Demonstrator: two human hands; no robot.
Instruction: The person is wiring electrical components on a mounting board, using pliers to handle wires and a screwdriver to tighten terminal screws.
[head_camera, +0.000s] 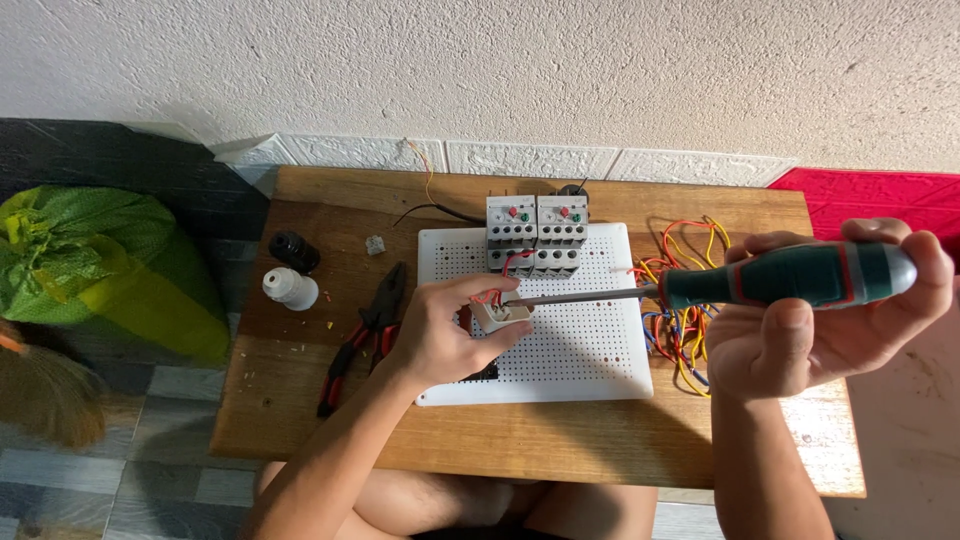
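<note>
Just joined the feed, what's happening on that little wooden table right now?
A person sits at a wooden table. The left hand steadies a small white wired part on a white perforated board. The right hand grips a dark green screwdriver, its tip at that part. Red-handled pliers lie left of the board, loose coloured wires to its right.

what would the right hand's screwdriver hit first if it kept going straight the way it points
Probably the small white socket held by the left hand: the screwdriver in the right hand points left and its tip already sits at the socket, though depth is unclear.
</note>
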